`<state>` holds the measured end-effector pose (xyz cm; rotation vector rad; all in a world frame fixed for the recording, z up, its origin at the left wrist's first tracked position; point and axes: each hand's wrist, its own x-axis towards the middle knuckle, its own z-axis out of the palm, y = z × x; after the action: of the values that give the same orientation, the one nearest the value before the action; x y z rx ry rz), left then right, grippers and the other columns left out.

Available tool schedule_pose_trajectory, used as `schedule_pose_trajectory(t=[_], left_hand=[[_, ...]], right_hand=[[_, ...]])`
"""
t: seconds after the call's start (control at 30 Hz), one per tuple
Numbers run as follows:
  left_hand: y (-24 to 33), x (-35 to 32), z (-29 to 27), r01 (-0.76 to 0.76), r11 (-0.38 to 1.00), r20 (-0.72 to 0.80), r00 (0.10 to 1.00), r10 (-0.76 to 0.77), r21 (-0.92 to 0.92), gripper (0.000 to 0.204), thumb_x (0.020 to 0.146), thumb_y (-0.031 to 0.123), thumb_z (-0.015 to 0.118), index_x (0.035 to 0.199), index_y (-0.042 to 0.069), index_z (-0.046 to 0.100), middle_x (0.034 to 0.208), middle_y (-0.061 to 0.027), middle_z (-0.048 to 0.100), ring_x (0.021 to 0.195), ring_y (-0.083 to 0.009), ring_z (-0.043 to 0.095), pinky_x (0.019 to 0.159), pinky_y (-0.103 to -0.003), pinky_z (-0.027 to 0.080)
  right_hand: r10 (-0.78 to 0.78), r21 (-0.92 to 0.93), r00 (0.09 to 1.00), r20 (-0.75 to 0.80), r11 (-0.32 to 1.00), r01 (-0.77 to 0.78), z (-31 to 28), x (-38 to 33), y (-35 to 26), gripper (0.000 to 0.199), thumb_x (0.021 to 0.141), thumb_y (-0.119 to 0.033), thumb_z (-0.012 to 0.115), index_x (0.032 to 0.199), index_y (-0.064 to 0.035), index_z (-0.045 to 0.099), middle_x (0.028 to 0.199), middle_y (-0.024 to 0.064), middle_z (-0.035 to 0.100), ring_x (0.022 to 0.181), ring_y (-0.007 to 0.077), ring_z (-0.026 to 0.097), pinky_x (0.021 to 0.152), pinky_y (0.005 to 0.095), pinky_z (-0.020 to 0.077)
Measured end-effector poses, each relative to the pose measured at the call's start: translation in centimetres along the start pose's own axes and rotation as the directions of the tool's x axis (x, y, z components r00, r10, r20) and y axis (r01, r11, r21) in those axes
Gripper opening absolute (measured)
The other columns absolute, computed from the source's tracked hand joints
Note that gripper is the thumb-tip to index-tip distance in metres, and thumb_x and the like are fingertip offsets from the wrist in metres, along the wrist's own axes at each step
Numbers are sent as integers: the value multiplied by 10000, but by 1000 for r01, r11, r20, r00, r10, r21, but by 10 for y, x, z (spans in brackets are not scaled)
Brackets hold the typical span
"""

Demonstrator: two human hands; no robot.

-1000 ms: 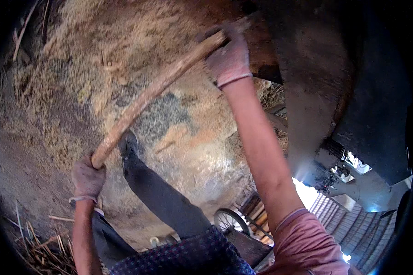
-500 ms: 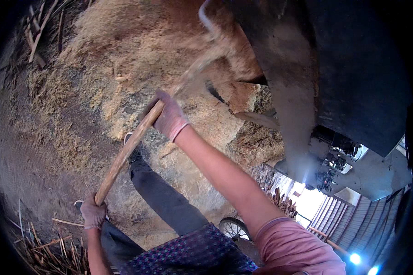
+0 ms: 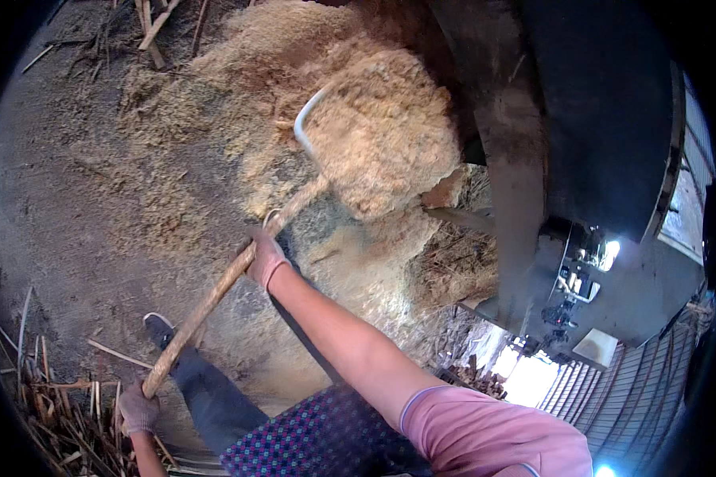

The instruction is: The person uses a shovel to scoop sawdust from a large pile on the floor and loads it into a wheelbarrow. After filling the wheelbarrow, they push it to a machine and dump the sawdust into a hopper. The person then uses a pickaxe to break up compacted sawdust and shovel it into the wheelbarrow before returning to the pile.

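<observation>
Both gloved hands are closed around the long wooden handle of a shovel (image 3: 211, 306). My left hand (image 3: 139, 409) grips the handle's end at the lower left, close to a pile of sticks. Farther up the shaft, my right hand (image 3: 266, 258) holds it near the middle. A big mound of tan sawdust (image 3: 386, 131) covers the shovel's blade, so only a pale curved metal rim shows on its left side. More loose sawdust (image 3: 163, 203) lies scattered over the ground below and to the left.
A large dark metal structure (image 3: 612, 119) hangs at the right, with a dusty panel (image 3: 505, 143) beside the mound. Broken sticks (image 3: 71, 421) lie at the lower left. Wood strips (image 3: 159, 28) lie at the far left. My shoe (image 3: 159, 327) stands beside the handle.
The shovel and both hands have shifted down and left in the picture. Its blade, blurred before, now shows heaped with sawdust. My view has turned slightly too.
</observation>
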<state>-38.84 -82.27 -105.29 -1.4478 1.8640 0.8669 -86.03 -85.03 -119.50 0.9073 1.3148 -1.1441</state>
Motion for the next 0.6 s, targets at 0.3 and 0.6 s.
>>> schedule_pose_trajectory(t=[0.3,0.6], left_hand=[[-152,-148,-87,-35,980,-10,999,34,-195,368,820,376,710,1001,57,736,813,-183,735,755,-396,715,697,-491,565],[-232,-279,-163,-204,978,40,978,202,32,374,802,164,669,1157,55,717,1131,-182,718,1045,-359,687,920,-431,557]], right_hand=[[115,49,993,35,992,-117,10,-110,207,300,998,-341,603,1004,-45,555,891,143,558,868,350,613,847,540,548],[15,300,997,78,953,-38,-54,-256,365,265,975,-289,631,901,-49,550,811,135,549,773,349,598,886,545,558]])
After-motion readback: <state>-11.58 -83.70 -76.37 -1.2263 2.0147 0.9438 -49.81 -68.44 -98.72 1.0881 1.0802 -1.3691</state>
